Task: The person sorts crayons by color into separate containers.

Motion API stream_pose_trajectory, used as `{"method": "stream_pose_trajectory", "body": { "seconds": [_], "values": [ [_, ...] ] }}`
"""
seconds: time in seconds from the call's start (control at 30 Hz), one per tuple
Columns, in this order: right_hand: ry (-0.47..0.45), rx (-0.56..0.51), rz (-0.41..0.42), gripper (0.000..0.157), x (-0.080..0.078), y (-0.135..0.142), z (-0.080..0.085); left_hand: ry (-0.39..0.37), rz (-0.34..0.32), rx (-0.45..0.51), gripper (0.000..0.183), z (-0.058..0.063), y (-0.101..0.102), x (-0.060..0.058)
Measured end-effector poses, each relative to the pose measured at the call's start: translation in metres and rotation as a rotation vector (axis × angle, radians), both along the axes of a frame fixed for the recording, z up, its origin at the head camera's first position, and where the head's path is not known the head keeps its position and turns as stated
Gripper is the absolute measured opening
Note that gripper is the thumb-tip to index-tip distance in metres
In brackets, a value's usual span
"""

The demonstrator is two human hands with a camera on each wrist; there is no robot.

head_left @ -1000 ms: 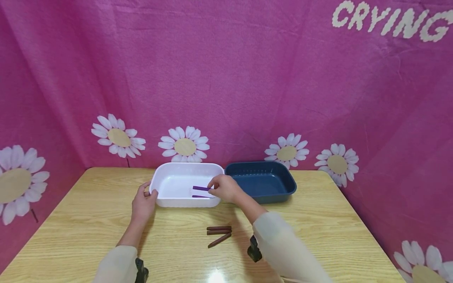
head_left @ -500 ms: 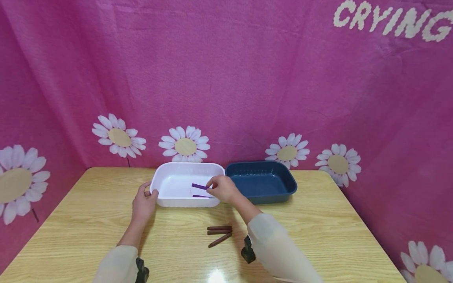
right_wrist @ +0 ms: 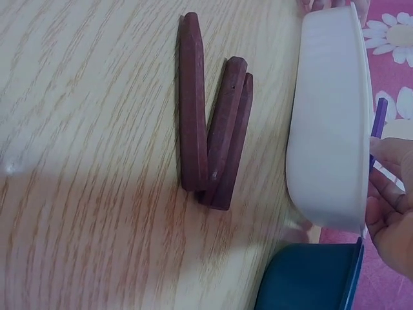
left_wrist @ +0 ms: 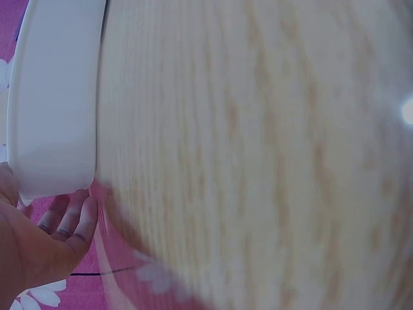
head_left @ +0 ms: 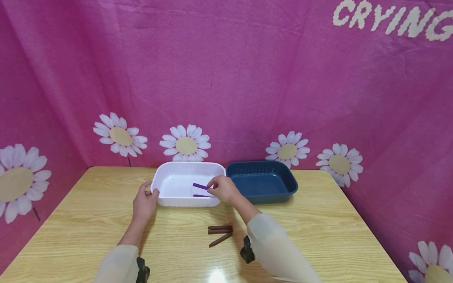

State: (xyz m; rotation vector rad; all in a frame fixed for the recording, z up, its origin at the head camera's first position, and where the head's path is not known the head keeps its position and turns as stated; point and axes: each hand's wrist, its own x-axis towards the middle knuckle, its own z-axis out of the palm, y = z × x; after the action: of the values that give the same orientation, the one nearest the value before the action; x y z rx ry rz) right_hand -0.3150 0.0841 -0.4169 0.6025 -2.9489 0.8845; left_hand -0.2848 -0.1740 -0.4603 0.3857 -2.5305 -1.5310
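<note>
My right hand (head_left: pixel 225 189) pinches a purple crayon-like stick (head_left: pixel 199 186) over the right part of a white plastic tub (head_left: pixel 187 202). A second purple stick (head_left: pixel 201 195) shows low inside the tub, partly hidden by its front wall. At the tub's left end, my left hand (head_left: pixel 144 203) grips the corner, thumb by the rim and fingers along the outer wall. The left wrist view shows those fingers (left_wrist: pixel 80 226) curled at the end of the tub. On the table in front lie three brown crayon-like sticks (right_wrist: pixel 193 110), two side by side and one slanting.
A dark blue tub (head_left: pixel 262 198) stands right beside the white one. Both are at the back of the wooden table (head_left: pixel 177 251), close to a pink cloth (head_left: pixel 230 98) with daisies that hangs behind and on both sides.
The purple stick in my right hand has tilted slightly, its left end now a little higher, and the right forearm has shifted slightly left. My left hand stays at the tub.
</note>
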Motion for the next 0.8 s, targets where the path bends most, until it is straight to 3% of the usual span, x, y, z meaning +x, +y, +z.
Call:
{"method": "stream_pose_trajectory", "body": {
  "seconds": [0.8],
  "values": [
    [0.025,0.002,0.027,0.015,0.0013,-0.0023,-0.0005,-0.006,-0.016,0.014,0.052,-0.0005,-0.0022,-0.0038]
  ]
}}
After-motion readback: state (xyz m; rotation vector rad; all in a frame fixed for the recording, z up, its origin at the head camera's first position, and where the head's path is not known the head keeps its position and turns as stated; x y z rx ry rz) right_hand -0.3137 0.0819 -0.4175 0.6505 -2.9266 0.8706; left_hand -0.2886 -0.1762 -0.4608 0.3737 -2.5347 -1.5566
